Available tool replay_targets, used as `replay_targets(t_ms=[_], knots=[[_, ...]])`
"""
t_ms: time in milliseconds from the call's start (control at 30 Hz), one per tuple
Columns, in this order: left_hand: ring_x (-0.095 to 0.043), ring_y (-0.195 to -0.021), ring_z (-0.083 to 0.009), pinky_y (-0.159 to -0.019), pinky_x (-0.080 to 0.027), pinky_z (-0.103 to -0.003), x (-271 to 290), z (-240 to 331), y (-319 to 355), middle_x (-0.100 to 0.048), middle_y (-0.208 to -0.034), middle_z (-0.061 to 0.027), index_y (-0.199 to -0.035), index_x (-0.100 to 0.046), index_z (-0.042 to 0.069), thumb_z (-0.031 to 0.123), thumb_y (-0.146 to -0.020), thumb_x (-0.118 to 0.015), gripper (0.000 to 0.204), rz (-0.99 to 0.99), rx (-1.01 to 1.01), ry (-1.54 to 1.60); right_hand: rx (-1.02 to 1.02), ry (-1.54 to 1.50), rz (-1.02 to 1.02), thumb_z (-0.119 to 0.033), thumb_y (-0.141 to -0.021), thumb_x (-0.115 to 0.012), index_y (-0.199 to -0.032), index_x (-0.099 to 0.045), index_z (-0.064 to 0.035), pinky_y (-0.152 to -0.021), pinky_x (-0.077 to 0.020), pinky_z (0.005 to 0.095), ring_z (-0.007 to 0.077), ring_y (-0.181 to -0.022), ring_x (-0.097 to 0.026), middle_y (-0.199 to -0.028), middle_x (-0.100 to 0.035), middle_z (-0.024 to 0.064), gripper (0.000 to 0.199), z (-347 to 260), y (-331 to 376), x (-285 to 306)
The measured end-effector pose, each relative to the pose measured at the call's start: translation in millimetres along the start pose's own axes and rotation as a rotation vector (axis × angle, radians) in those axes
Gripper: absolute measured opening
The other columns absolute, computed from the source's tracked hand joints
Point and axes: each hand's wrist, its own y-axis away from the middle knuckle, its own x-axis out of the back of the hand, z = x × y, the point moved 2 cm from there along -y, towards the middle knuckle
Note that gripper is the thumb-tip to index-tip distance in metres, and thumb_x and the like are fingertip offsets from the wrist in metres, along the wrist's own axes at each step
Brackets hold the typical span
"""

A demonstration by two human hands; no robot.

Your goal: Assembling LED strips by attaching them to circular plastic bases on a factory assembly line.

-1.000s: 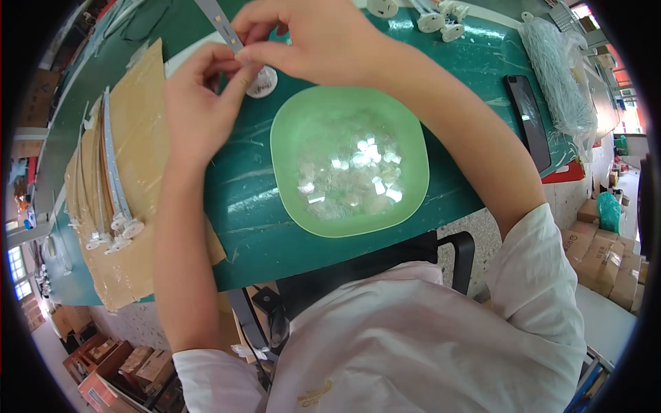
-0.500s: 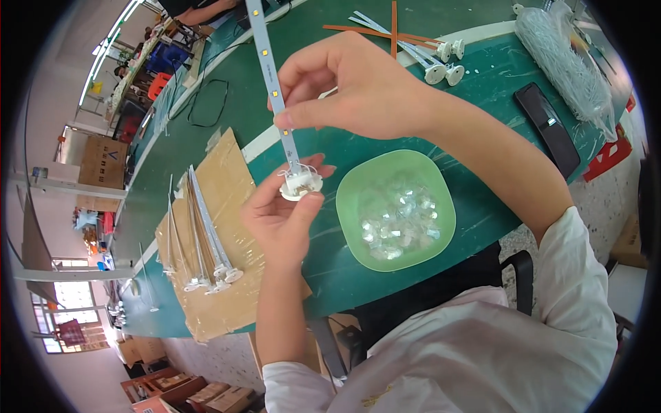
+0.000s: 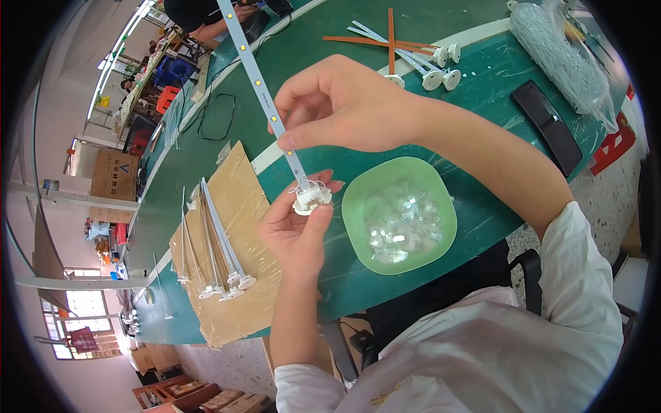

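My left hand grips a round white end cap between thumb and fingers, with thin white wires curling at its top. From this cap a long narrow LED strip, pale with small yellow chips, rises toward the upper left. My right hand pinches the strip a little above the cap, thumb in front and the fingers partly hidden behind. Right of my left hand stands a light green bowl holding many small clear, shiny pieces.
Several capped strips lie on brown cardboard at the left. More capped strips lie crossed at the far side. A phone and a bag of clear strands rest at the right. A person's arm shows at the far left.
The strip leans further to the left at its top. My right hand sits slightly lower in the picture, and the whole view has shifted a little. Both hands keep their hold.
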Motion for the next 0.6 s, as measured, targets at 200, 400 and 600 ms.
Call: replay_targets(t_ms=[200,400,600], knots=[[-0.066,-0.109,-0.0339,-0.091,-0.056,-0.048,0.0,0.8,0.5,-0.066,-0.116,-0.0227,-0.119,-0.062,-0.007,0.002,-0.086,-0.073,0.036,0.008,-0.007,-0.012,-0.018,0.024,-0.006,-0.013,-0.087,-0.074,-0.101,-0.067,0.0005,-0.072,-0.0504,0.0244,0.0085,-0.080,-0.066,-0.085,-0.073,0.0059,0.020,-3.5,-0.3,0.4],[-0.068,-0.104,-0.0307,-0.089,-0.056,-0.041,-2.2,1.8,0.7,-0.067,-0.114,-0.0230,-0.135,-0.048,-0.002,0.001,-0.085,-0.073,0.056,0.030,0.043,-0.061,-0.024,-0.014,-0.021,-0.013,-0.087,-0.074,-0.100,-0.067,0.0007,-0.071,-0.0497,0.0246,0.0081,-0.078,-0.065,-0.084,-0.073,0.0057,0.021,-1.6,0.8,1.5],[-0.071,-0.097,-0.0278,-0.084,-0.056,-0.037,-4.8,-1.4,2.1,-0.069,-0.110,-0.0225,-0.135,-0.047,-0.003,-0.001,-0.085,-0.071,0.055,-0.112,-0.163,-0.291,-0.108,-0.062,0.012,-0.015,-0.086,-0.075,-0.099,-0.067,0.0007,-0.069,-0.0509,0.0260,0.0093,-0.075,-0.065,-0.081,-0.072,0.0058,0.022,9.3,8.8,-0.1]])
